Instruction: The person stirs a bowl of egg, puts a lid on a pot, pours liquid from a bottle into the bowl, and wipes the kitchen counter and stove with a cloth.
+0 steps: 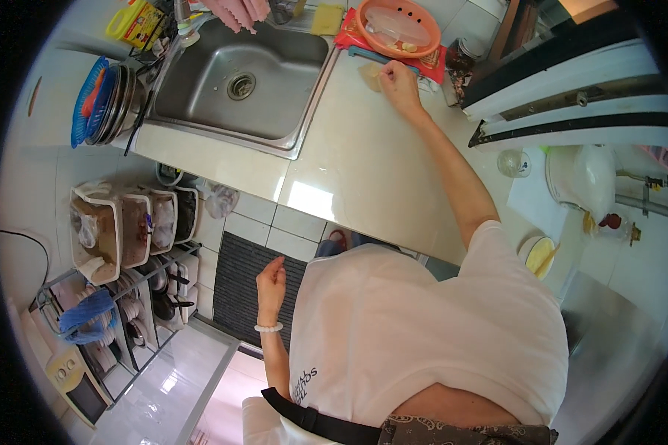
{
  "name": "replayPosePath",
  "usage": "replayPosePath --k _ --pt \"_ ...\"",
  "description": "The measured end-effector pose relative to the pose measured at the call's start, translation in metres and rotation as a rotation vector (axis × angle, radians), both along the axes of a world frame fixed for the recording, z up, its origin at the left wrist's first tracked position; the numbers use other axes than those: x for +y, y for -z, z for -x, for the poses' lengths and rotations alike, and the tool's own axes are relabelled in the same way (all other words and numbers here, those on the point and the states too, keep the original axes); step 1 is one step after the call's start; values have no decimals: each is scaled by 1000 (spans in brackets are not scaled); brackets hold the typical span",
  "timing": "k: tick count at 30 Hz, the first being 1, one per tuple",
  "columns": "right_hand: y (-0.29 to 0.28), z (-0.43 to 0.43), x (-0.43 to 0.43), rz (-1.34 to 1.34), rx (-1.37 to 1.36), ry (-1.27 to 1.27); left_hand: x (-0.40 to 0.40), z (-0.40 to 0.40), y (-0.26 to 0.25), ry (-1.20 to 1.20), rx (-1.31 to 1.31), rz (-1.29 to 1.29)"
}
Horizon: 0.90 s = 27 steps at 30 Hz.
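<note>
My right hand (396, 79) reaches to the back of the counter (356, 150), its fingers closed on a thin yellowish cloth or sponge (371, 76) that lies against the surface. Just behind the hand, a blue-handled item (362, 53) lies along a red plastic packet (435, 68). On the packet stands an orange plastic basket (433, 25) with a translucent lid-like piece and pale bits inside. My left hand (271, 281) hangs low beside my body above the dark floor mat (239, 267), with a white bead bracelet on the wrist; its fingers are partly curled and nothing shows in them.
A steel sink (200, 94) is left of my right hand, with a yellow sponge cloth (328, 20) at its back edge. Metal bowls and a blue basket (89, 105) stand farther left. A jar (465, 53) and a window frame (568, 83) are at the right. A rack (145, 361) holds dishes.
</note>
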State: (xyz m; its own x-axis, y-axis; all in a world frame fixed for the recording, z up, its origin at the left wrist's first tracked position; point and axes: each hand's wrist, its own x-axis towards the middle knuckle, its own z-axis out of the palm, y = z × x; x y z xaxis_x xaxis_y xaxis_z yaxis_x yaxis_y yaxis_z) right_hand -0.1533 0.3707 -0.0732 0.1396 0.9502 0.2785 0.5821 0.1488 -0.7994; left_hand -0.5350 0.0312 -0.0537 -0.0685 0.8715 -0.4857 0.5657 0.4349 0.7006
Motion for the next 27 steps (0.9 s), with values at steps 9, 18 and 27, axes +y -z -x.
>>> replayPosePath --k 9,18,27 --pt "-14 41 17 -199 -408 63 -15 0 8 -61 11 -31" --pt "52 51 -18 -108 -674 -115 -19 -5 2 -93 33 9" --pt "47 24 -14 -128 -530 -190 -3 -15 0 -38 62 -20"
